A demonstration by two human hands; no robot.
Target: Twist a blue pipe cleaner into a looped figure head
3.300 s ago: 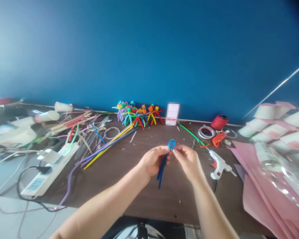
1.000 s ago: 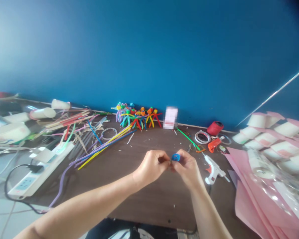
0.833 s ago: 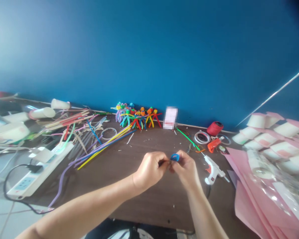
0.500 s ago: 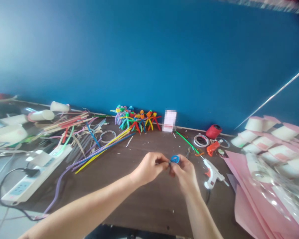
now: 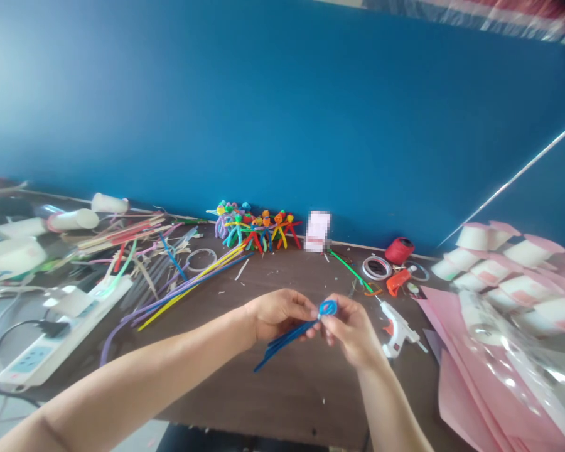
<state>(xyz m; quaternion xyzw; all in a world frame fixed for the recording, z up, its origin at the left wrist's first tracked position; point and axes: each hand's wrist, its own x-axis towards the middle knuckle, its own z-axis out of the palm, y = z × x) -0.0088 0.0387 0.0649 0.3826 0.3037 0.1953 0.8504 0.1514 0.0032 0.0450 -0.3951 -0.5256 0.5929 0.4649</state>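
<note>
Between my hands is a bundle of blue pipe cleaners [image 5: 285, 341], looped at one end, with loose ends pointing down to the left. My left hand [image 5: 282, 312] pinches the bundle just below the loop. On the other side, my right hand [image 5: 349, 323] grips the looped end between thumb and fingers. Behind them, against the wall, stands a row of colourful pipe-cleaner figures [image 5: 263, 232]. Long yellow and purple pipe cleaners [image 5: 188, 292] lie to the left of my hands. A white glue gun [image 5: 400, 329] rests just right of my right hand.
A white power strip [image 5: 61, 339] with plugs lies at the left, near piled sticks and paper cups [image 5: 75, 220]. Pink sheets [image 5: 456, 370] and stacked cups [image 5: 522, 251] fill the right. Red thread [image 5: 399, 250] and tape rolls [image 5: 376, 268] sit at the back right.
The blue bundle has turned, so its loose ends now show below my left hand, pointing down-left. Both hands stay close together around the loop. The view has shifted slightly.
</note>
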